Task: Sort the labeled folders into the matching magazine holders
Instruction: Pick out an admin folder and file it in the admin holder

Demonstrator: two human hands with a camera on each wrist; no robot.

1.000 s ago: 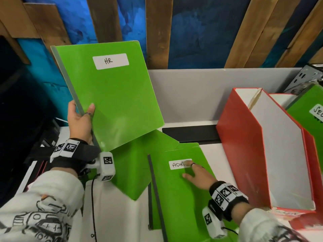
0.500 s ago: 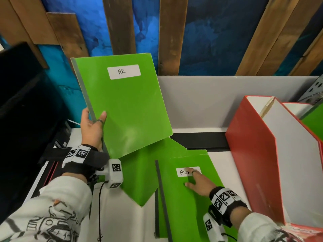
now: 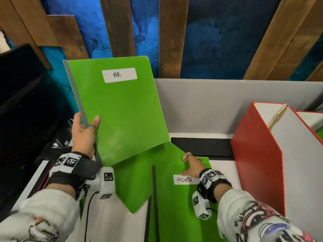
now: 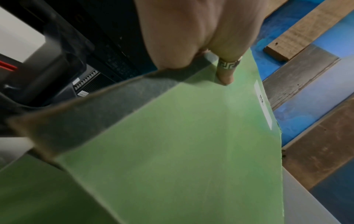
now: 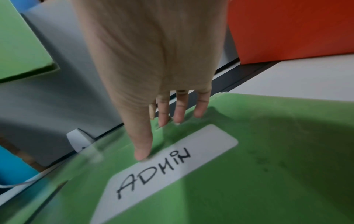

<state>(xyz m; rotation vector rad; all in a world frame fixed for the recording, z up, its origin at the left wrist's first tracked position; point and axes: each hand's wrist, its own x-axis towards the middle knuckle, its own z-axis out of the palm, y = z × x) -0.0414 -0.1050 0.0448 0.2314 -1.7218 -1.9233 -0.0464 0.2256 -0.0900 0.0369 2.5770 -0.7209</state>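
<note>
Two green folders are in play. My left hand (image 3: 84, 135) pinches the HR folder (image 3: 120, 109) by its spine and holds it up, tilted. My right hand (image 3: 191, 167) lies flat, fingers straight, on the ADMIN folder (image 3: 176, 206) lying on the surface (image 3: 225, 170). The red holder (image 3: 257, 154) stands at the right. I think the HR folder could slip, because I only hold its edge.

The person is wearing white sleeves (image 3: 43, 215) printed with dark drawings, black wristbands (image 3: 70, 165) carrying square-coded tags, white camera pods (image 3: 106, 182), and rings (image 4: 229, 66).
</note>
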